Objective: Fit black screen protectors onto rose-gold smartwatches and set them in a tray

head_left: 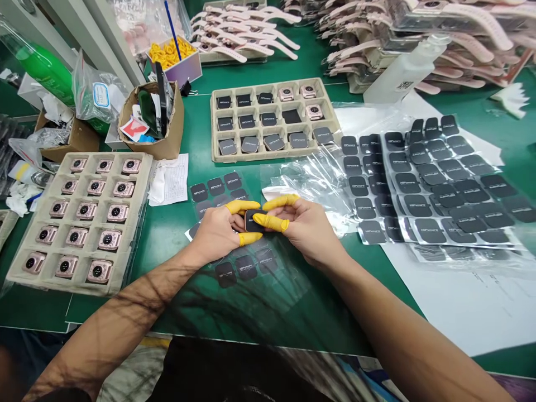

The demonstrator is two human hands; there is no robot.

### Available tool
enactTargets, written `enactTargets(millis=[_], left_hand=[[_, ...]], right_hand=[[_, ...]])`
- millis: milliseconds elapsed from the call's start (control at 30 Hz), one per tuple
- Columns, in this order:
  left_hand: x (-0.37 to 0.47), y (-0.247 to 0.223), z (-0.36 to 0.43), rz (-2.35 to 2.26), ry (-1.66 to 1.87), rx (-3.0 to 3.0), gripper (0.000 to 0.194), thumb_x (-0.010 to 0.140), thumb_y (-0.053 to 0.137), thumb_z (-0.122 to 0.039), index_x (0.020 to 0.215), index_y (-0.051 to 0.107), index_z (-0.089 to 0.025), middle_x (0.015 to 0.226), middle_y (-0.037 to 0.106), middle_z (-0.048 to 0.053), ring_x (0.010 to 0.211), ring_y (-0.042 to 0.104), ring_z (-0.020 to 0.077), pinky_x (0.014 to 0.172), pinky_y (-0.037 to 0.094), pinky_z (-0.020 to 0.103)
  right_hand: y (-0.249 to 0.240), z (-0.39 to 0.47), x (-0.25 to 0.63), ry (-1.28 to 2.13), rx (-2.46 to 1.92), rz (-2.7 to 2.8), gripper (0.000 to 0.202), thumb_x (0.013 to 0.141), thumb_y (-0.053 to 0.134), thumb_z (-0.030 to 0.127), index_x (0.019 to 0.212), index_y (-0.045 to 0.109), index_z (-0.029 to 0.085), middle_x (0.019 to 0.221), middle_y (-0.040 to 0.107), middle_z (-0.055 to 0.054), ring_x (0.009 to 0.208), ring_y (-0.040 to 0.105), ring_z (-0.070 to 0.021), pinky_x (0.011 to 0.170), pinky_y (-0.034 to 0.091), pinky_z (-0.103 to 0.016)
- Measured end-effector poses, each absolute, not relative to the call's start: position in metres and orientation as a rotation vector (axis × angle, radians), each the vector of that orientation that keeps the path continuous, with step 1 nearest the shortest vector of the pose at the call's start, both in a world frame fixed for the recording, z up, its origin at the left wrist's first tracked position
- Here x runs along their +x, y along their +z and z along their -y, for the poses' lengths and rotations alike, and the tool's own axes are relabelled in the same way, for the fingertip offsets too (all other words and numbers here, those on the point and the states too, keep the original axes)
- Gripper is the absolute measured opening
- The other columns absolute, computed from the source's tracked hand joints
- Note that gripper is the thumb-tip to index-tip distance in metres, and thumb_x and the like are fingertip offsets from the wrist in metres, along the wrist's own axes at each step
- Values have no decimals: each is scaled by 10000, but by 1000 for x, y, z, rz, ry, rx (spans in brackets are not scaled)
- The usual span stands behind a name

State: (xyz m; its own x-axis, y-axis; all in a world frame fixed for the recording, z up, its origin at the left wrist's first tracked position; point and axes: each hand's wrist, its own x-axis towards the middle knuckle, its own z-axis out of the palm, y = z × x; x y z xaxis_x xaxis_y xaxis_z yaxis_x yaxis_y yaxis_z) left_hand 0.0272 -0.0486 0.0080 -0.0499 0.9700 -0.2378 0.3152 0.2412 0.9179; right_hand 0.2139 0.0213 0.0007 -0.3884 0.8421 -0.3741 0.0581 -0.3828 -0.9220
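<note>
Between my two hands is a smartwatch case with a dark face. My left hand grips its left side, with yellow finger cots on the thumb and index finger. From the other side my right hand pinches it, a yellow-covered thumb lying across the face. Below the hands lies a clear sheet of black square stickers marked HiFuture, partly covered by my fingers. Beyond them stands a beige tray of watch cases, many with black squares on top, some pink with their backs up.
At left, another beige tray holds pink watch cases. Sticker sheets overlap at right on white paper. A white bottle, strapped pink watches, a cardboard box and a box of yellow finger cots stand farther back.
</note>
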Motion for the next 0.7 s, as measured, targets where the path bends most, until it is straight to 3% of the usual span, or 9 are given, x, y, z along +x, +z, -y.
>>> enactTargets(millis=[67, 133, 233, 367, 433, 533, 600, 700], left_hand=[[28, 6, 48, -1537, 886, 1201, 595, 676, 897, -264, 1255, 770, -213, 735, 749, -17, 715, 703, 158, 718, 544, 262], [29, 5, 47, -1502, 935, 1100, 622, 646, 922, -255, 1245, 759, -205, 749, 755, -14, 732, 713, 158, 749, 567, 267], [30, 8, 45, -1444, 1055, 873, 697, 533, 979, -215, 1191, 750, -186, 787, 761, -6, 736, 717, 156, 764, 600, 274], [21, 18, 41, -1379, 1328, 555, 648, 476, 1003, -224, 1070, 745, -224, 1007, 794, 17, 859, 742, 155, 810, 620, 267], [10, 23, 33, -1391, 1439, 494, 570, 527, 984, -275, 1041, 741, -236, 1052, 789, 24, 880, 735, 146, 810, 618, 267], [-2, 33, -4, -1507, 1501, 704, 606, 552, 977, -313, 1101, 733, -227, 1082, 774, 45, 918, 726, 167, 844, 611, 309], [0, 39, -49, -1594, 1386, 1024, 633, 578, 980, -337, 1148, 738, -207, 1117, 758, 68, 1011, 712, 206, 928, 590, 360], [16, 41, -134, -1712, 1064, 1573, 481, 669, 961, -366, 1058, 777, -151, 1203, 718, 132, 1210, 619, 277, 1084, 493, 415]], right_hand=[[-3, -23, 215, 1731, -1286, 1284, 624, 573, 988, 523, 1043, 689, 241, 942, 662, 27, 668, 702, -135, 642, 662, -305], [-5, -22, 215, 1552, -1274, 1355, 531, 762, 855, 576, 1136, 644, 263, 1035, 622, 3, 711, 722, -153, 642, 680, -339], [-7, -13, 212, 1080, -1027, 1737, 359, 928, 692, 495, 1214, 660, 280, 1140, 632, -74, 909, 746, -236, 769, 704, -443], [-14, 10, 204, 555, -663, 2243, 454, 914, 709, 454, 1359, 663, 375, 1415, 652, -131, 1312, 666, -383, 1045, 644, -605], [-19, 17, 200, 414, -633, 2364, 449, 912, 685, 509, 1344, 691, 390, 1413, 688, -117, 1313, 679, -372, 1030, 661, -565], [-21, 18, 195, 221, -540, 2551, 357, 901, 645, 572, 1190, 777, 408, 1337, 759, -71, 1227, 731, -332, 1005, 671, -506], [-20, 15, 193, 113, -508, 2597, 318, 890, 626, 588, 1098, 804, 426, 1318, 781, -24, 1217, 739, -299, 1011, 664, -469], [-18, 12, 195, 107, -528, 2537, 325, 853, 639, 597, 1087, 814, 454, 1293, 805, 22, 1215, 749, -255, 1010, 649, -401]])
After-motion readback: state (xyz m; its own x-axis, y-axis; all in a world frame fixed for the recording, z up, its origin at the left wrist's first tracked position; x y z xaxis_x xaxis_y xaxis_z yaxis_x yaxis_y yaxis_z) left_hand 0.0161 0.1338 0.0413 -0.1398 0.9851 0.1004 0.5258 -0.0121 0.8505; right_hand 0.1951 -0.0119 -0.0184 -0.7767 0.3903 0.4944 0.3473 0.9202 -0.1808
